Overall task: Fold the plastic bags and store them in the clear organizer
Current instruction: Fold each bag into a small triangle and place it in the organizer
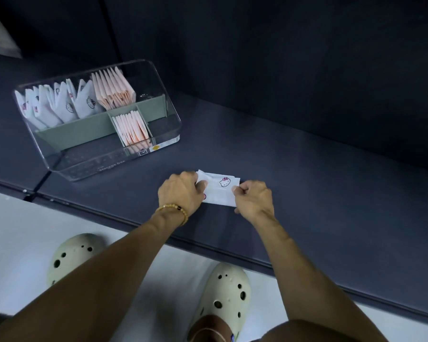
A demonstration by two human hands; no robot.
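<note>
A white plastic bag (pixel 219 190) with a cartoon cat print lies folded into a small strip on the dark seat cushion. My left hand (pixel 181 192) pinches its left end and my right hand (pixel 253 198) pinches its right end. The clear organizer (pixel 168 124) stands to the upper left, with grey-green dividers. Its back row holds several white folded bags (pixel 59 104) and several pink folded bags (pixel 114 88). A front middle slot holds more pink bags (pixel 132 130).
The dark cushion (pixel 307 169) runs from left to right with its front edge just below my hands. A dark backrest (pixel 257 45) rises behind it. My feet in pale perforated clogs (pixel 224 294) stand on the light floor below.
</note>
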